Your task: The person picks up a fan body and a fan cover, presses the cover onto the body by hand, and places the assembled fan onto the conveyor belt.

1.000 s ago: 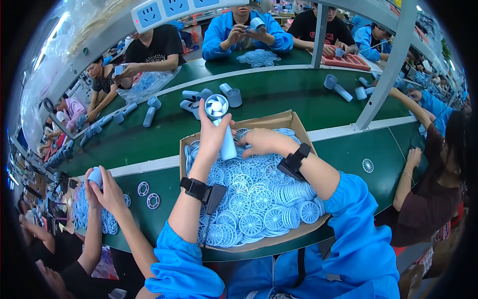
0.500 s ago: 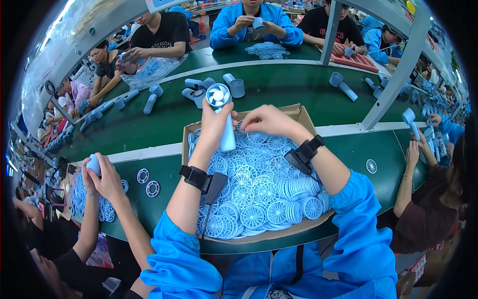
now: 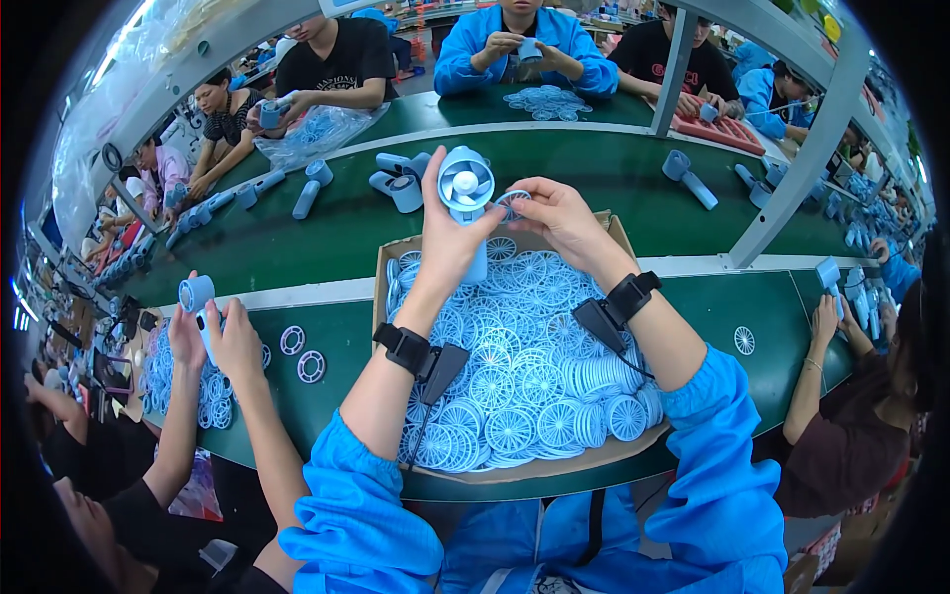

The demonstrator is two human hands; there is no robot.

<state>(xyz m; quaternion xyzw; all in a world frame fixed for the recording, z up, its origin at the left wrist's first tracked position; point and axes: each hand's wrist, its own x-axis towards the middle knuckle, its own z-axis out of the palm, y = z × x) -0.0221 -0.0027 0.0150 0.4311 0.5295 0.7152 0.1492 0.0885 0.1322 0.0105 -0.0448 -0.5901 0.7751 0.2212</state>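
A light blue handheld fan (image 3: 465,182) is held upright in my left hand (image 3: 448,230), its round head open at the front so the blades show. My right hand (image 3: 559,220) pinches a light blue spoked fan grille (image 3: 512,205) close to the right side of the fan head. The grille is tilted and partly hidden by my fingers. Below both hands stands a cardboard box (image 3: 534,473) heaped with many similar round grilles (image 3: 510,381), some stacked on edge at its right.
Several fans (image 3: 401,188) lie on the green conveyor (image 3: 584,188) beyond the box. Two pale rings (image 3: 311,366) rest left of the box, a loose grille (image 3: 744,340) right. A co-worker's hands (image 3: 213,337) hold a fan at left. A metal post (image 3: 792,158) rises at right.
My right hand has lifted a grille from the box and brought it beside the fan. My left hand has raised the fan and turned its open face more toward me.
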